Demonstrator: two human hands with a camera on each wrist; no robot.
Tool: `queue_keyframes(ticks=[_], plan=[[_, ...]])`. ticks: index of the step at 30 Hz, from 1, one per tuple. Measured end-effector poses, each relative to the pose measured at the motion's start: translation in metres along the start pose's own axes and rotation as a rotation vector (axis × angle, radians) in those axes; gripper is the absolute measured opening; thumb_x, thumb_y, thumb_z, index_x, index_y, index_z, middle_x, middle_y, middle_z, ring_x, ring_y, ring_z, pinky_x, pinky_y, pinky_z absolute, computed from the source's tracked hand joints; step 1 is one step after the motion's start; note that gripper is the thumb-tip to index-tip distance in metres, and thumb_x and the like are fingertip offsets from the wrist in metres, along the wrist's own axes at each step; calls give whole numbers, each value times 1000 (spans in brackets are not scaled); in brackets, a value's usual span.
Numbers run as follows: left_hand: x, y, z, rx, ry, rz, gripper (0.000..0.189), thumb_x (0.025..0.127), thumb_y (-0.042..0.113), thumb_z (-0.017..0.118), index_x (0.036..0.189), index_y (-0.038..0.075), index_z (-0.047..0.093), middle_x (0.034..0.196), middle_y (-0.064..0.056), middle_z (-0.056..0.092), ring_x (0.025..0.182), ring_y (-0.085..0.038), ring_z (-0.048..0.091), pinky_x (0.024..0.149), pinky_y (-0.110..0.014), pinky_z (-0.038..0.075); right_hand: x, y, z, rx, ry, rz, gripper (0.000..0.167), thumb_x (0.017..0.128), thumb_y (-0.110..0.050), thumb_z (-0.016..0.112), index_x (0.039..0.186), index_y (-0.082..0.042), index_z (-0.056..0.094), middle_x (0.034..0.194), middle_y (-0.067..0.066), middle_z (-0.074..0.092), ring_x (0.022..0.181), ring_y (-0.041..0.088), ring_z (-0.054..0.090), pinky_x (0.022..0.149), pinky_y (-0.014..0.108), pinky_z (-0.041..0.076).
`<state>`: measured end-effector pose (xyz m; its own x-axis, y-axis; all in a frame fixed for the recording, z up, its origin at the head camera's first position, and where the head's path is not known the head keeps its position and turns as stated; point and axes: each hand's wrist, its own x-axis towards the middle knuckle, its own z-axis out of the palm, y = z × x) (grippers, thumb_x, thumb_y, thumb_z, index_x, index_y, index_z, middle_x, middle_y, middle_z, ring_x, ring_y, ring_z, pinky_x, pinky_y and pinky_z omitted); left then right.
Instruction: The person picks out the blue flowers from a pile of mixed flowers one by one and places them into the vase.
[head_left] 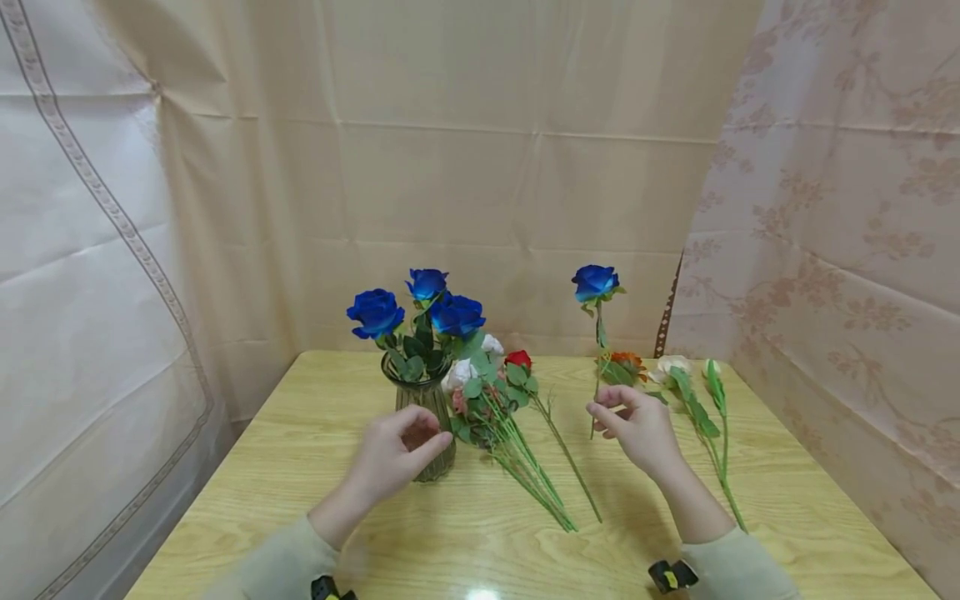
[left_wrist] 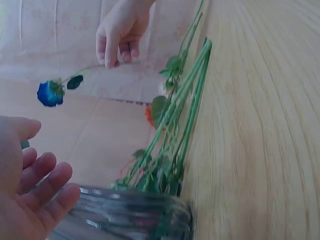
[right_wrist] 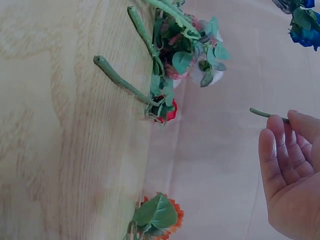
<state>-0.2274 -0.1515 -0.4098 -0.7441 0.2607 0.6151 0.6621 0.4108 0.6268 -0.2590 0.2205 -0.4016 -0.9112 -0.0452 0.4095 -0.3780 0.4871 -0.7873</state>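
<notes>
My right hand (head_left: 633,425) pinches the stem of a blue rose (head_left: 596,283) between thumb and fingertips, low on the stem. The rose stands upright above the table, and its cut stem end (right_wrist: 260,113) pokes out past the fingers in the right wrist view. Beside the ribbed glass vase (head_left: 425,417), my left hand (head_left: 393,450) has its fingers loosely bent and holds nothing. Blue roses (head_left: 375,313) fill the vase, their leaves spreading over its rim. In the left wrist view the vase (left_wrist: 130,212) lies just past the fingers.
Right of the vase lies a bunch of pink and white flowers (head_left: 461,375), with a red rose (head_left: 518,359) alongside. An orange flower (head_left: 626,362), a pale rose (head_left: 670,367) and a green-white bud (head_left: 714,385) lie at the right. Curtains surround the wooden table (head_left: 480,558).
</notes>
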Motion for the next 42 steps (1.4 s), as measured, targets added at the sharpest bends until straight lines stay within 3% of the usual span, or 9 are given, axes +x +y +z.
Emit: queue_keyframes(ticks=[6,10,16,25,33,37,42], plan=[[5,11,12,-64,-49,8,20,88,20,83,103,13,70,94,5,71,81,-12,70,71,-29,60,0,4,1,-8,-2,7,17,96,-19,75,100,-4,69,90,8,70,71,19,71,60,30,61],[10,18,21,-112,-80,-33,28,89,25,82,112,16,69,106,5,71,96,-22,71,83,-35,60,0,5,2,-9,-4,-1,18,96,-21,75,100,-4,69,89,7,70,71,22,72,60,32,61],[20,24,34,-169,-117,-102,33,91,31,80,118,18,67,114,5,69,106,-23,68,91,-47,57,-1,8,3,-18,-7,-3,15,96,-20,75,100,-7,69,87,6,70,74,32,72,60,33,61],[34,21,54,-221,-105,-144,38,92,30,79,125,18,65,114,4,67,110,-32,64,93,-48,55,-1,9,4,-31,7,-23,13,95,-18,76,99,-7,70,86,5,70,70,26,72,59,30,60],[47,19,70,-255,-72,-156,36,93,32,77,124,18,64,112,4,66,107,-22,63,93,-48,54,1,9,7,-13,-4,-9,17,95,-21,76,100,-5,70,88,6,71,70,18,71,59,29,60],[53,19,78,-296,-53,-172,39,93,31,78,126,17,63,114,2,67,110,-26,63,93,-42,55,1,9,9,-3,-15,-9,17,95,-20,76,101,-6,70,88,6,71,70,20,71,60,30,60],[63,21,87,-330,-37,-164,41,93,31,78,127,14,63,117,1,66,110,-25,63,93,-44,55,1,6,11,2,-13,-11,14,94,-19,77,100,-7,70,87,5,71,70,24,72,58,31,60]])
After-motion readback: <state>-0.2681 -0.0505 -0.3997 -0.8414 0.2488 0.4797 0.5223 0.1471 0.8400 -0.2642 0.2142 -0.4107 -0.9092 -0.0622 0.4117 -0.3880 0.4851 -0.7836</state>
